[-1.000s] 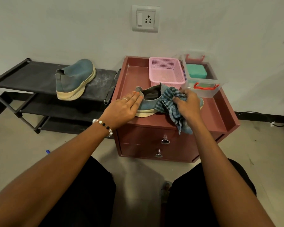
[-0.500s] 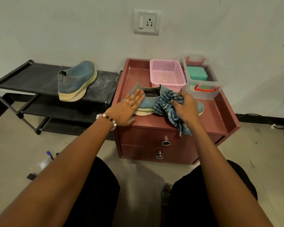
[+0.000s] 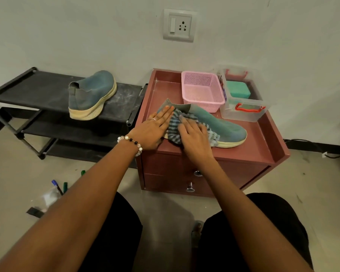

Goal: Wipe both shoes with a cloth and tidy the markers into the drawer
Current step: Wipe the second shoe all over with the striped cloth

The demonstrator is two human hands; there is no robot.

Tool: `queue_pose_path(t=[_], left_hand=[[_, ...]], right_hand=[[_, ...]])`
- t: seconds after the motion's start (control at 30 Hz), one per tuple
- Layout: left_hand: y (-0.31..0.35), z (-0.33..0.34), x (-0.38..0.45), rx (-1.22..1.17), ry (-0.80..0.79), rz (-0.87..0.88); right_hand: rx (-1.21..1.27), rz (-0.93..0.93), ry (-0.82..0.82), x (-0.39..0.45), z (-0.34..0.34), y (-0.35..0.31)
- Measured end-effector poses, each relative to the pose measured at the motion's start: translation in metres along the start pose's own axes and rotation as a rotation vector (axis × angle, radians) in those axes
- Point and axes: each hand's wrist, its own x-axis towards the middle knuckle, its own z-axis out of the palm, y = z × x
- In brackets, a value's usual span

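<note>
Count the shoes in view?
2. One shoe lies on the cabinet top, under the cloth and both hands. The other shoe sits on the rack's top shelf. None hidden, seemingly.

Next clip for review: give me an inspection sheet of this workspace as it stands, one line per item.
Surface: maroon drawer unit, both drawers closed.
Job's things: one shoe on the unit under a striped cloth; second shoe on the black rack; markers lying on the floor.
Clutter: pink basket and clear box at the back of the unit.
Grippers: left hand flat on the shoe's heel; right hand presses the cloth onto the shoe.
Cables: cable along the wall base at right.
Surroundings: wall socket above; the person's knees in front.
</note>
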Motion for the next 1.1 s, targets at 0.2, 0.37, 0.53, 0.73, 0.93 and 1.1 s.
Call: queue_pose_path(t=[0.2, 0.37, 0.53, 0.73, 0.93, 1.1], left_hand=[[0.003, 0.003, 0.000, 0.098, 0.078, -0.094], [0.011, 0.000, 0.008, 0.150, 0.122, -0.095], [0.012, -0.003, 0.010, 0.211, 0.161, 0.043], [0.012, -0.005, 0.011, 0.029, 0.081, 0.052], [0.007, -0.010, 0.018, -0.292, -0.042, -0.023], [0.008, -0.010, 0.023, -0.485, 0.005, -0.076]], right_hand=[[0.100, 0.079, -0.155, 0.005, -0.003, 0.024], [0.224, 0.070, -0.302, 0.010, -0.014, 0.039], [0.281, 0.144, -0.446, 0.008, -0.032, 0.065], [0.320, 0.207, -0.466, 0.007, -0.042, 0.074], [0.324, 0.215, -0.429, 0.004, -0.042, 0.071], [0.590, 0.526, 0.191, 0.008, -0.050, 0.039]])
